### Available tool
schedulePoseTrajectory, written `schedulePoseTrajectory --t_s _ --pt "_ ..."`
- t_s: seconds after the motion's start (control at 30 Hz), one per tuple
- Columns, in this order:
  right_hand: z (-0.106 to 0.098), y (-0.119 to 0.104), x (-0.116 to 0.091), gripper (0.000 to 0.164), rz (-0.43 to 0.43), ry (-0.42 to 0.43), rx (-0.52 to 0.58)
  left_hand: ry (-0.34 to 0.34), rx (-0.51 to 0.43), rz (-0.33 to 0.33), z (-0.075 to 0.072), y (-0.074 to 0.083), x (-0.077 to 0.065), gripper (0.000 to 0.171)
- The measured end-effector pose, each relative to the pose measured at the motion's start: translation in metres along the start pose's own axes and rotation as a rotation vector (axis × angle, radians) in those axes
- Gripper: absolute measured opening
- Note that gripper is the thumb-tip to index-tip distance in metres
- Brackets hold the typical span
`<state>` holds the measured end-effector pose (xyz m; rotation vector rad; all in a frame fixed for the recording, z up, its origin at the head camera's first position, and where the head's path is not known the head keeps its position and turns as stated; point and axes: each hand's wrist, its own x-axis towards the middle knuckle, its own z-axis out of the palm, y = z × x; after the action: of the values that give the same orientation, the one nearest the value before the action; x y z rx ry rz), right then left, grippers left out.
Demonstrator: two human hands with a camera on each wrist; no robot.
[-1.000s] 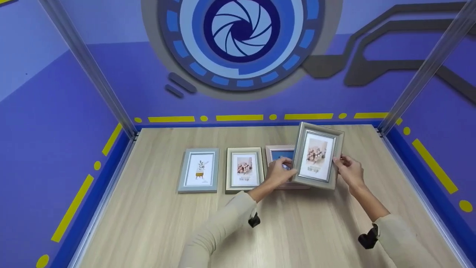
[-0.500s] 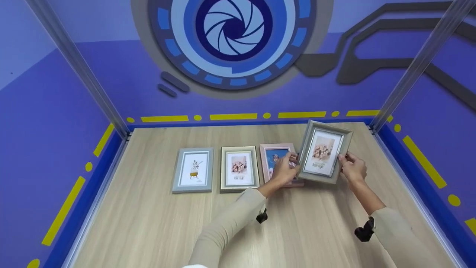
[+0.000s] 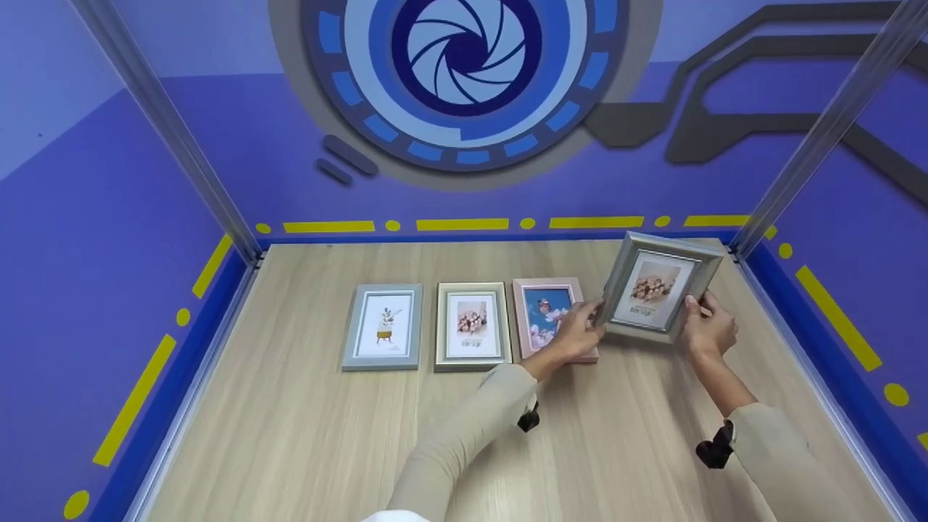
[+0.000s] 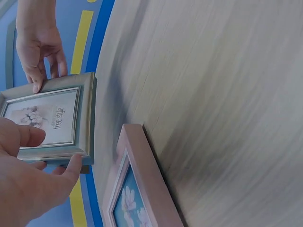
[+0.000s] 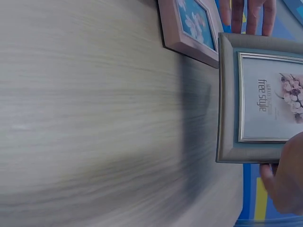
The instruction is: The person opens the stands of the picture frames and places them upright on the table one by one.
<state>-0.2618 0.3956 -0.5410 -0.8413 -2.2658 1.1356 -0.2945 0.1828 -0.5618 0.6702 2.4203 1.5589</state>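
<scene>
A grey-beige picture frame [image 3: 656, 286] with a flower print is held tilted up off the table at the right of the row. My left hand [image 3: 578, 333] holds its left edge, and my right hand [image 3: 709, 326] pinches its right edge with the thumb on the front. In the left wrist view, the left hand [image 4: 35, 184] is at the frame's near side. The right wrist view shows the frame's lower border [image 5: 228, 99] raised above its shadow. Just left of it, a pink picture frame [image 3: 545, 315] lies flat, partly covered by my left hand.
Further left on the wooden table [image 3: 304, 435], a champagne-coloured frame [image 3: 473, 362] and a light blue-grey frame [image 3: 380, 365] lie flat in line with the pink one. A purple-blue wall [image 3: 464, 206] stands behind, with side walls left and right.
Both hands have carried the grey-beige frame to the right, away from above the pink frame, which now shows more. The frames on the table lie as before.
</scene>
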Motion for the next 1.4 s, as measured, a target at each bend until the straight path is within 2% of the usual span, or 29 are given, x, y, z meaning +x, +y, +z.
schedulePoseTrajectory --t_s 0.13,0.23,0.4,0.6,0.83,0.97,1.2,1.4 --pt "-0.002 0.008 0.001 0.033 -0.042 0.060 -0.001 -0.068 -0.047 -0.011 0.009 0.001 0.002 0.053" --pt "-0.003 0.014 0.003 0.031 -0.043 0.082 -0.001 -0.131 -0.066 -0.036 0.015 0.001 0.002 0.057" --pt "-0.002 0.022 0.003 0.029 -0.023 0.068 -0.017 -0.187 -0.088 -0.131 0.021 -0.003 -0.002 0.062" --pt "-0.005 0.032 0.004 0.031 0.017 0.037 -0.020 -0.240 -0.119 -0.139 0.027 -0.004 -0.003 0.064" --pt "-0.006 0.034 0.004 0.037 0.028 -0.026 -0.006 -0.255 -0.056 -0.162 0.027 -0.006 -0.005 0.062" --pt "-0.007 0.033 0.005 0.038 0.012 -0.008 0.015 -0.256 -0.053 -0.197 0.029 -0.004 -0.002 0.064" --pt "-0.010 0.039 0.007 0.036 -0.016 0.008 0.044 -0.256 -0.046 -0.157 0.035 -0.002 0.003 0.064" --pt "-0.012 0.043 0.006 0.037 -0.033 0.000 0.026 -0.274 -0.032 -0.185 0.035 -0.005 0.000 0.068"
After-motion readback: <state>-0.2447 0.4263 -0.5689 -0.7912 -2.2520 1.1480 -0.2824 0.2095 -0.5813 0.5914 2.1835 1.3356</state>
